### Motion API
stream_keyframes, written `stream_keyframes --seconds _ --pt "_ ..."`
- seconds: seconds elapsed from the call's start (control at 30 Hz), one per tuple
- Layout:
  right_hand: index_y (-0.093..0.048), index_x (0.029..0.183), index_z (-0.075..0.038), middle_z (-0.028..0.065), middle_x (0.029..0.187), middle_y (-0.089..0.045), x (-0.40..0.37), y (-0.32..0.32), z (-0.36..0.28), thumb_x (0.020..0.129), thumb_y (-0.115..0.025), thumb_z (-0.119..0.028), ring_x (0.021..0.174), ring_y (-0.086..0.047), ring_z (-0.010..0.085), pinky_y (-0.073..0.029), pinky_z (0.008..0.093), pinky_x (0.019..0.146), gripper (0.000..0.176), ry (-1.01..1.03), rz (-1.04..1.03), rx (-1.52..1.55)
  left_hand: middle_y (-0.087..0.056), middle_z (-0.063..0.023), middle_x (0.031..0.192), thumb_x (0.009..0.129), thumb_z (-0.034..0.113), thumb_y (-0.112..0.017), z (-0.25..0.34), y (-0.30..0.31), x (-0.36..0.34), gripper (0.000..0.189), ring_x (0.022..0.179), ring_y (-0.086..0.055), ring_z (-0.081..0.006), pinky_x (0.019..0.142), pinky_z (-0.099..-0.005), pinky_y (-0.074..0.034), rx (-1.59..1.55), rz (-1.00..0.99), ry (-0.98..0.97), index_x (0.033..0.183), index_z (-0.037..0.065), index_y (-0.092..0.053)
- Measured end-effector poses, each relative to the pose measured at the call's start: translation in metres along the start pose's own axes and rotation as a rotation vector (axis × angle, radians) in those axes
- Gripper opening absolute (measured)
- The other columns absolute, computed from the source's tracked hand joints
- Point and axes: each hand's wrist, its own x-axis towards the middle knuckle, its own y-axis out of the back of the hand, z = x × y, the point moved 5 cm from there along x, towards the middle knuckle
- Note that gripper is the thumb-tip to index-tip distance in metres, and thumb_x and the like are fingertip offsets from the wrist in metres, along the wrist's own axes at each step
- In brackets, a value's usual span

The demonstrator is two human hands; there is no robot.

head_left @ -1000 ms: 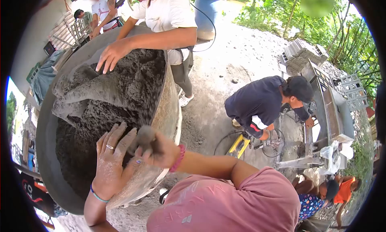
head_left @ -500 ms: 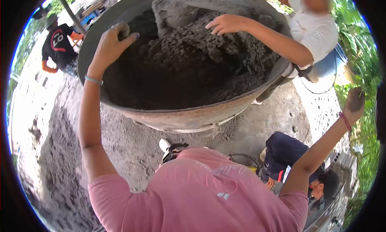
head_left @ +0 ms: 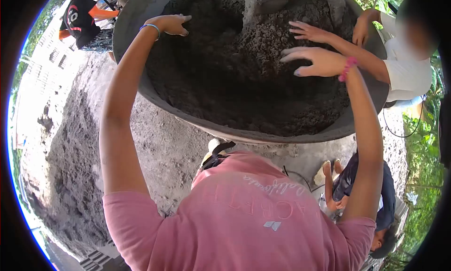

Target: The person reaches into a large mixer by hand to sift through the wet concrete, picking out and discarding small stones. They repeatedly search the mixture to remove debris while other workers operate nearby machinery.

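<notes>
A large round metal mixer pan (head_left: 253,138) stands in front of me, with dark grey crumbly mix (head_left: 270,50) inside. A mix-caked mixer arm (head_left: 249,10) rises out of that mix. My left hand (head_left: 171,25) hovers over the pan's left part, thumb apart from the fingers and nothing visible in it. On the right side, my right hand (head_left: 319,62) reaches over the mix, fingers spread and holding nothing. Just beyond it is a co-worker's open hand (head_left: 312,32), very close to mine in the view.
A co-worker in a white shirt (head_left: 408,78) stands at the pan's right edge. Another person in a black shirt (head_left: 80,19) is at the far left. Someone crouches (head_left: 345,181) below my right arm. A pile of grey sand (head_left: 75,153) lies left.
My right hand has swung from far out on the right to over the pan, its fingers now spread. My left hand has shifted right and up in the view, and its fingers have loosened.
</notes>
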Motion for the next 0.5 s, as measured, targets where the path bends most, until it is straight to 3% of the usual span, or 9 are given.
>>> stream_keyframes --seconds 0.03,0.13,0.17,0.23,0.33,0.4,0.43,0.47,0.5 --pt "-0.047 0.124 -0.011 0.0145 0.126 -0.046 0.036 -0.017 0.006 0.075 -0.058 -0.025 0.118 -0.042 0.0283 -0.037 0.0371 0.096 0.052 -0.026 -0.127 -0.061 -0.047 -0.0164 0.126 0.078 0.025 -0.056 -0.007 -0.005 0.007 0.055 0.118 -0.043 -0.0298 0.098 -0.0357 -0.034 -0.030 -0.144 -0.007 0.128 0.006 -0.042" --pt "-0.047 0.123 -0.010 0.0152 0.124 -0.047 0.129 -0.055 0.024 0.074 -0.059 -0.034 0.116 -0.044 0.0302 -0.037 0.0383 0.096 0.056 -0.259 -0.347 -0.408 -0.052 -0.0165 0.119 0.079 0.028 -0.054 -0.005 -0.030 0.036 0.049 0.112 -0.048 -0.0306 0.095 -0.0374 -0.037 0.050 -0.241 -0.316 0.121 0.003 -0.048" --pt "-0.049 0.121 -0.008 0.0150 0.126 -0.045 0.158 -0.063 0.031 0.074 -0.060 -0.035 0.117 -0.042 0.0317 -0.034 0.0398 0.097 0.055 -0.326 -0.409 -0.493 -0.054 -0.0162 0.116 0.079 0.028 -0.053 -0.009 -0.046 0.044 0.047 0.109 -0.050 -0.0306 0.093 -0.0376 -0.038 -0.013 -0.237 -0.284 0.119 0.003 -0.050" --pt "-0.043 0.126 -0.007 0.0160 0.130 -0.041 0.224 -0.079 0.054 0.075 -0.059 -0.041 0.121 -0.037 0.0322 -0.031 0.0431 0.100 0.064 -0.168 -0.319 -0.329 -0.057 -0.0158 0.111 0.080 0.028 -0.052 -0.013 -0.077 0.049 0.043 0.104 -0.053 -0.0307 0.090 -0.0380 -0.040 -0.136 -0.229 -0.208 0.113 0.002 -0.054" --pt "-0.032 0.133 -0.007 0.0189 0.133 -0.036 0.308 -0.101 0.095 0.070 -0.061 -0.052 0.124 -0.032 0.0344 -0.026 0.0445 0.103 0.083 -0.162 0.177 -0.160 -0.058 -0.0140 0.109 0.080 0.027 -0.050 0.003 -0.086 0.043 0.038 0.101 -0.055 -0.0302 0.086 -0.0389 -0.043 0.186 -0.455 -0.210 0.109 0.004 -0.057" --pt "-0.023 0.137 -0.010 0.0198 0.137 -0.029 0.327 -0.135 0.101 0.063 -0.060 -0.062 0.128 -0.026 0.0326 -0.023 0.0427 0.105 0.097 -0.447 -0.058 0.046 -0.062 -0.0142 0.102 0.078 0.022 -0.051 0.011 -0.064 0.041 0.030 0.095 -0.058 -0.0307 0.079 -0.0394 -0.047 -0.107 -0.238 -0.278 0.099 0.004 -0.063" --pt "-0.018 0.139 -0.012 0.0202 0.139 -0.025 0.324 -0.162 0.095 0.060 -0.059 -0.067 0.130 -0.022 0.0317 -0.021 0.0419 0.106 0.104 -0.595 -0.181 0.163 -0.061 -0.0119 0.104 0.079 0.026 -0.050 0.016 -0.051 0.039 0.034 0.098 -0.056 -0.0303 0.083 -0.0401 -0.045 -0.159 -0.186 -0.303 0.106 0.007 -0.059" --pt "-0.022 0.136 -0.009 0.0218 0.135 -0.030 0.314 -0.165 0.067 0.057 -0.066 -0.063 0.123 -0.031 0.0379 -0.027 0.0444 0.103 0.106 -0.667 -0.183 -0.022 -0.061 -0.0125 0.104 0.080 0.028 -0.051 0.019 -0.037 0.035 0.036 0.097 -0.056 -0.0302 0.084 -0.0401 -0.044 -0.221 -0.140 -0.365 0.107 0.006 -0.058" --pt "-0.024 0.136 -0.011 0.0210 0.133 -0.032 0.313 -0.183 0.063 0.059 -0.066 -0.060 0.122 -0.033 0.0372 -0.029 0.0450 0.101 0.101 -0.629 -0.179 -0.057 -0.061 -0.0129 0.103 0.079 0.028 -0.052 0.016 -0.045 0.052 0.037 0.096 -0.057 -0.0300 0.084 -0.0396 -0.044 -0.250 -0.007 -0.365 0.107 0.005 -0.058"
